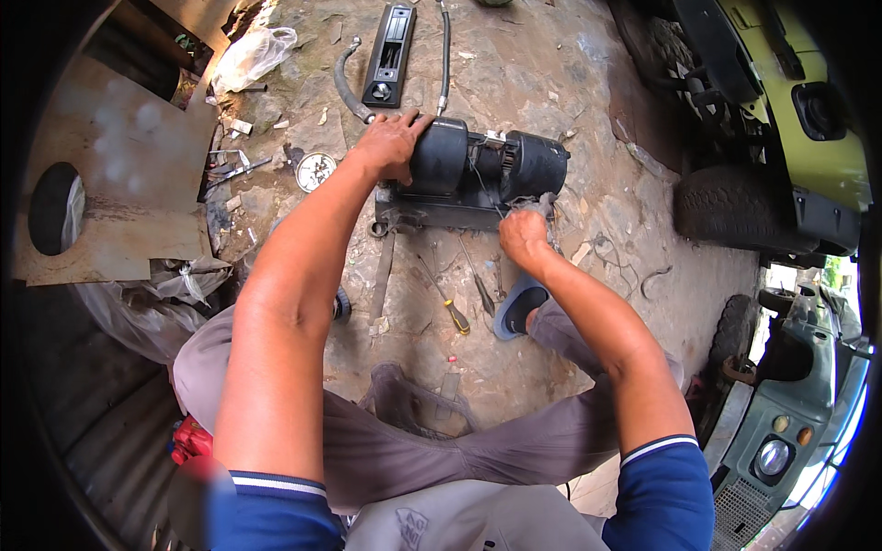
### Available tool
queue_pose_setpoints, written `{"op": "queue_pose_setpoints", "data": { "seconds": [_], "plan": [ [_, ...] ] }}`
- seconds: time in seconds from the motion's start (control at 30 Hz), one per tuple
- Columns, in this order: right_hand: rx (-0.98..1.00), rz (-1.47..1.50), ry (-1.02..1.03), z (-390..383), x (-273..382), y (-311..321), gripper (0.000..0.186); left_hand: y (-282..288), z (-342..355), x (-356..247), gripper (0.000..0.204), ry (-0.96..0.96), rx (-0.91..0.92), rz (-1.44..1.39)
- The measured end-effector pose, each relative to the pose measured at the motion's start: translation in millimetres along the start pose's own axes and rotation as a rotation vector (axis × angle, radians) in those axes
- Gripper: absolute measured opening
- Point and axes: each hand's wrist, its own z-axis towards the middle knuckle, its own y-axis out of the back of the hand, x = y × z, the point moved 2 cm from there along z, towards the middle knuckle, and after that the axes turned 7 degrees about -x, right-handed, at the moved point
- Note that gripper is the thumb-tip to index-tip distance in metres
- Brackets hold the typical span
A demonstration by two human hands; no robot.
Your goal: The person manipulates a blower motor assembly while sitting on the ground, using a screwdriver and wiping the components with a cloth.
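A black blower unit (441, 158) with two rounded drum housings lies on the ground before me. My left hand (390, 145) grips its left end, fingers over the top of the drum and thumb lower down. At the right front edge, my right hand (525, 235) is closed around a grey rag (535, 204), pressed against the unit's base. Its fingertips are hidden. A thin wire runs down the gap between the drums toward this hand. Just in front lie a yellow-and-black screwdriver (456, 316) and a dark-handled screwdriver (484, 296).
Behind the unit lie a long black panel (390, 55), a bent grey hose (345, 83) and a thin black hose (446, 55). A round dial (316, 172) sits left, near a rusty metal sheet (119, 174). Parked vehicles with a tyre (735, 209) line the right.
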Motion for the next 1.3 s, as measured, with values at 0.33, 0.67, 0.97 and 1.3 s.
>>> {"op": "queue_pose_setpoints", "data": {
  "seconds": [0.33, 0.67, 0.97, 1.3],
  "plan": [
    [0.237, 0.266, -0.4, -42, -85, 87, 0.036, -3, 4, 8, 0.129, -0.007, -0.018, 0.0],
    [-0.309, 0.489, -0.522, -48, -154, 13, 0.029, -2, 18, 8, 0.13, -0.025, -0.02, 0.031],
    [-0.839, 0.458, -0.099, -47, -63, 48, 0.021, 4, 14, 13, 0.131, -0.013, 0.028, 0.018],
    [-0.43, -0.085, 0.114, -2, -32, 1, 0.018, 4, 10, 7, 0.128, -0.005, -0.011, 0.015]
  ]
}}
